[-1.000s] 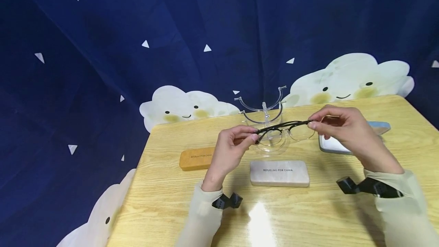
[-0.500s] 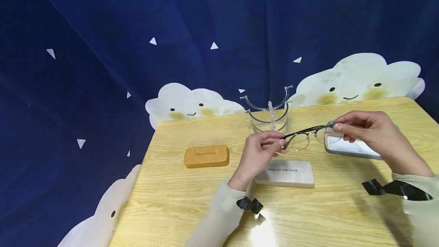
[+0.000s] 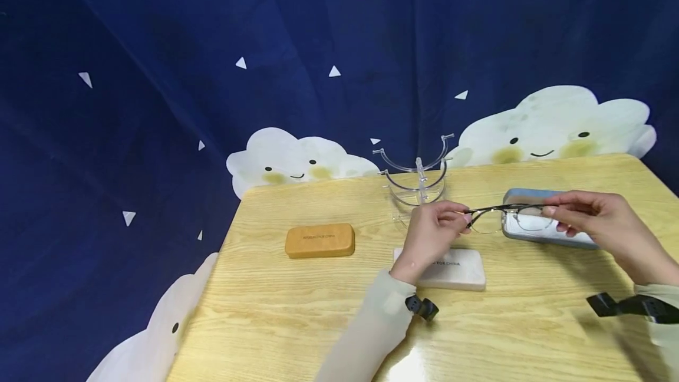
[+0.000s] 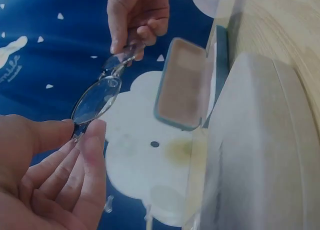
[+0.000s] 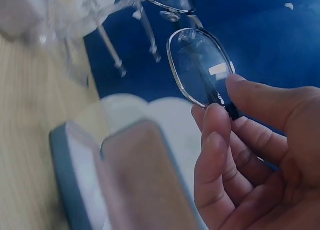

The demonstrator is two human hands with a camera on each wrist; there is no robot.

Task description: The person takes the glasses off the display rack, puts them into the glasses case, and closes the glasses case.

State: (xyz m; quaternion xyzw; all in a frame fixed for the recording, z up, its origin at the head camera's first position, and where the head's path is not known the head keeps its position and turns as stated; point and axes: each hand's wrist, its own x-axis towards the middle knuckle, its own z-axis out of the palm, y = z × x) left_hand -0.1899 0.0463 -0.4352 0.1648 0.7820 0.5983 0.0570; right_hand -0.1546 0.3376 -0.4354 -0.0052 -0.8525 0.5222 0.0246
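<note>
A pair of glasses (image 3: pixel 504 208) with a black upper frame and thin metal lower rims is held level between both hands. My left hand (image 3: pixel 436 234) pinches its left end between thumb and fingers; my right hand (image 3: pixel 602 220) pinches the right end. In the right wrist view the temples look folded behind the lenses (image 5: pixel 200 65). Below and behind the glasses lies an opened blue glasses case (image 3: pixel 530 192), its pinkish lining showing in the left wrist view. My right hand hides part of that case. My left hand and wrist cover the left part of a closed whitish case (image 3: pixel 461 276).
A closed orange-yellow glasses case (image 3: pixel 320 240) lies on the left of the wooden table (image 3: pixel 254 299). A clear tiered display stand (image 3: pixel 421 178) rises at the back, partly behind my left hand. A dark blue curtain (image 3: pixel 297 28) hangs behind the table.
Both hands have carried the glasses to the right, from in front of the clear stand to over the opened blue case. The head view has shifted slightly.
</note>
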